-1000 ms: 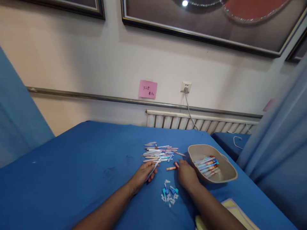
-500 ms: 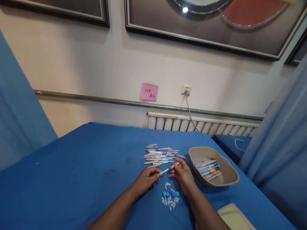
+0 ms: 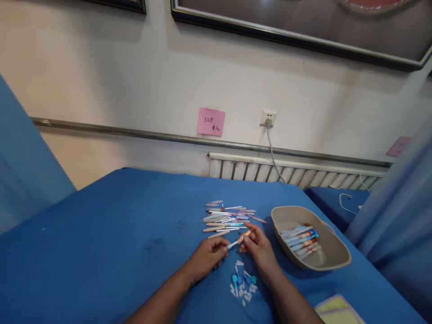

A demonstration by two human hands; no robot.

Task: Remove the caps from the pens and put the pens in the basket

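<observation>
Low in the frame, just right of centre, a white rod and an orange tube lie along one slant, lower left to upper right, their facing ends apparently touching; whether one enters the other, I cannot tell. The left hand pinches the rod, fingers closed; the right hand, nearer the beige basin, pinches the tube. Loose pens lie just above.

The left hand hides the near-left end of the white stick, and the right hand covers a part of the orange tube. The white pieces lying nearer are too small to identify. The picture's edge cuts off the far framed picture and the near-right yellow item.
</observation>
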